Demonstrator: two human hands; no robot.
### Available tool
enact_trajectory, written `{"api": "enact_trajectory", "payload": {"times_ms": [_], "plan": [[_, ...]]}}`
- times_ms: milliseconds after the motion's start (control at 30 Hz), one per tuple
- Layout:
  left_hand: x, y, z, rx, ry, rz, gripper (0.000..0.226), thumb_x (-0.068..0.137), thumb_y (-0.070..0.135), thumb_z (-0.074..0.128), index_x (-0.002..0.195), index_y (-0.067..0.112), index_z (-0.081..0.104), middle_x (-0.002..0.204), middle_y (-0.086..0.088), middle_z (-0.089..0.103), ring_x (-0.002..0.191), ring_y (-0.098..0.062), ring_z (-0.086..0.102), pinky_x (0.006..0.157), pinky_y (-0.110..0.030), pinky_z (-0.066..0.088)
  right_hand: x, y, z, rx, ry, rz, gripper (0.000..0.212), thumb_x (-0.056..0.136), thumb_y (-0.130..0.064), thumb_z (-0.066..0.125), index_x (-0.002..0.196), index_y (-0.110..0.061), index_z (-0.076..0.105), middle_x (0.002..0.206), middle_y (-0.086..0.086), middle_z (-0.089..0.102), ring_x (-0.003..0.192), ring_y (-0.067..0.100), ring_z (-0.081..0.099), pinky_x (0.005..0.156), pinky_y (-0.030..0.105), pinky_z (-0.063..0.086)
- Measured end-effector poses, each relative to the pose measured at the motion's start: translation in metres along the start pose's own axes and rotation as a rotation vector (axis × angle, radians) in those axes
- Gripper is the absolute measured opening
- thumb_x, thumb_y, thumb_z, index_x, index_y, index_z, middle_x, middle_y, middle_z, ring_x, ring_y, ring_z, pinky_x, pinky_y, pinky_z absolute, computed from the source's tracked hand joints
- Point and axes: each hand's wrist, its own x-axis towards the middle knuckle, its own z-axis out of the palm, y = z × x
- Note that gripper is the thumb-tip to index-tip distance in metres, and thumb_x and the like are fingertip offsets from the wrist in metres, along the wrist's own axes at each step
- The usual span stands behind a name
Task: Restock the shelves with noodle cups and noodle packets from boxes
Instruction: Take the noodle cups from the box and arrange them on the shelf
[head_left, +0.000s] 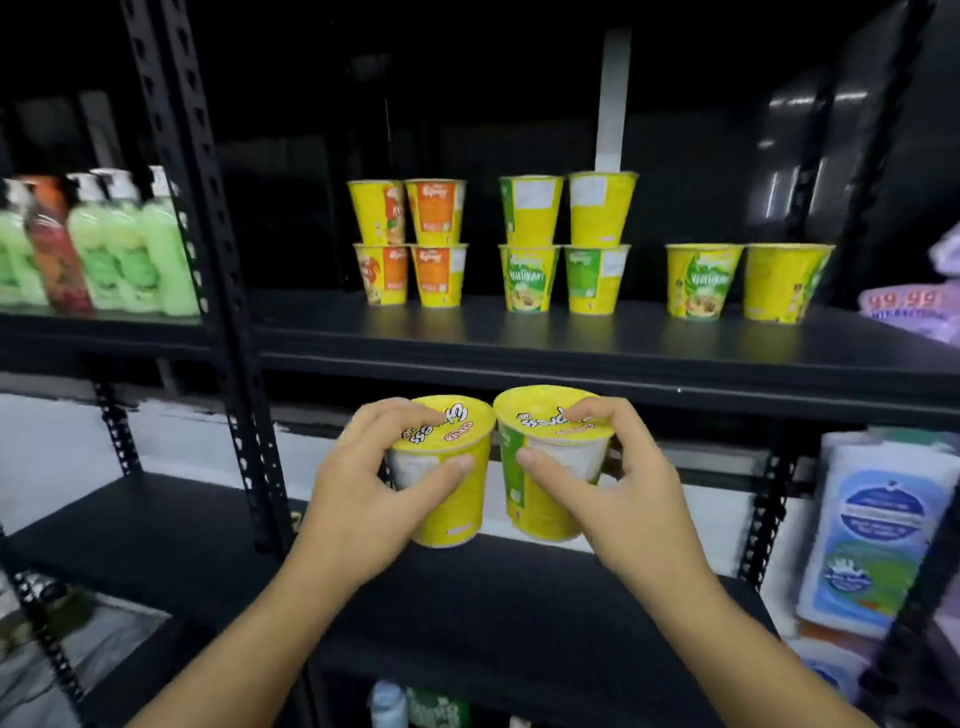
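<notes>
Here, left hand (358, 493) clasping yellow noodle cup (460, 514), right hand (641, 499) clasping green-sided cup (530, 514)

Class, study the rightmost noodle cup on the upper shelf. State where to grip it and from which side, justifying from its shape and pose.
Take the rightmost cup from the front and above, fingers over the lid rim, thumb on the front wall. It stands upright and tapers downward, so the wide rim likely stops slipping; a neighbouring cup stands close beside it.
</notes>
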Motion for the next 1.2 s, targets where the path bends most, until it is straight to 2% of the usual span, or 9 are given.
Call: {"api": "enact_trajectory", "payload": {"times_ms": [167,400,533,667,800,1000,1067,1133,1200], "plan": [[0.068,-0.015,-0.025,0.007,0.045,0.064,0.038,0.079,0.048,0.086,0.111,0.033,0.073,0.12,0.014,0.063,0.117,-0.008,0.061,0.091,-0.025,0.05,0.063,-0.018,0.026,-0.072,0.008,-0.07,0.043,0.075,-0.046,0.088,0.106,-0.034,0.062,0.114,-0.008,0.067,0.101,0.013,0.065,0.082,0.041,0.057],[0.161,-0.043,-0.061,0.012,0.081,0.187,0.035,0.08,0.04,0.084,0.11,0.027,0.073,0.115,0.014,0.065,0.11,-0.002,0.063,0.086,-0.017,0.051,0.14,-0.046,0.073,-0.101,0.056,-0.123,0.039,0.075,-0.052,0.085,0.099,-0.034,0.062,0.105,-0.008,0.07,0.094,0.011,0.067,0.072,0.031,0.058],[0.209,-0.068,-0.073,0.03,0.097,0.187,0.035,0.08,0.039,0.087,0.11,0.027,0.073,0.115,0.012,0.065,0.105,0.0,0.064,0.085,-0.022,0.054,0.181,-0.055,0.102,-0.113,0.057,-0.115,0.039,0.075,-0.056,0.084,0.099,-0.035,0.06,0.097,-0.01,0.073,0.092,0.011,0.07,0.075,0.042,0.061],[0.244,-0.099,-0.074,0.085,0.094,0.172,0.034,0.08,0.043,0.086,0.108,0.028,0.073,0.112,0.013,0.063,0.103,-0.002,0.062,0.087,-0.028,0.054,0.214,-0.05,0.129,-0.16,0.072,-0.105,0.04,0.077,-0.055,0.083,0.101,-0.035,0.059,0.098,-0.012,0.071,0.092,0.006,0.067,0.07,0.028,0.054],[0.262,-0.123,-0.073,0.096,0.082,0.13,0.035,0.081,0.045,0.085,0.109,0.029,0.072,0.114,0.012,0.063,0.104,-0.003,0.063,0.09,-0.031,0.054,0.233,-0.039,0.148,-0.174,0.076,-0.077,0.042,0.077,-0.054,0.083,0.101,-0.033,0.057,0.098,-0.011,0.071,0.092,0.008,0.068,0.077,0.035,0.058],[0.279,-0.145,-0.077,0.147,0.02,0.075,0.032,0.081,0.049,0.083,0.105,0.03,0.071,0.109,0.013,0.061,0.101,-0.001,0.06,0.085,-0.025,0.05,0.249,-0.024,0.157,-0.216,0.032,-0.061,0.043,0.077,-0.058,0.082,0.101,-0.035,0.056,0.101,-0.011,0.069,0.094,0.007,0.067,0.083,0.04,0.059],[0.278,-0.153,-0.077,0.119,0.001,0.084,0.031,0.083,0.047,0.082,0.106,0.029,0.07,0.112,0.014,0.06,0.102,0.004,0.058,0.083,-0.015,0.046,0.251,-0.013,0.157,-0.191,-0.028,-0.05,0.044,0.076,-0.062,0.08,0.103,-0.039,0.055,0.102,-0.014,0.071,0.096,0.007,0.069,0.085,0.04,0.059],[0.276,-0.16,-0.077,0.088,-0.025,0.099,0.033,0.086,0.045,0.08,0.112,0.03,0.066,0.119,0.016,0.057,0.106,0.01,0.055,0.08,-0.006,0.042,0.252,-0.007,0.154,-0.09,-0.082,-0.023,0.049,0.071,-0.064,0.08,0.107,-0.043,0.053,0.104,-0.019,0.071,0.1,0.008,0.07,0.086,0.036,0.06],[0.272,-0.168,-0.077,0.044,-0.065,0.104,0.041,0.088,0.044,0.078,0.121,0.034,0.057,0.128,0.016,0.049,0.112,0.011,0.052,0.086,-0.009,0.043,0.253,-0.005,0.153,-0.027,-0.128,-0.007,0.057,0.07,-0.057,0.081,0.116,-0.045,0.05,0.107,-0.021,0.07,0.104,0.006,0.069,0.085,0.027,0.057]]}}
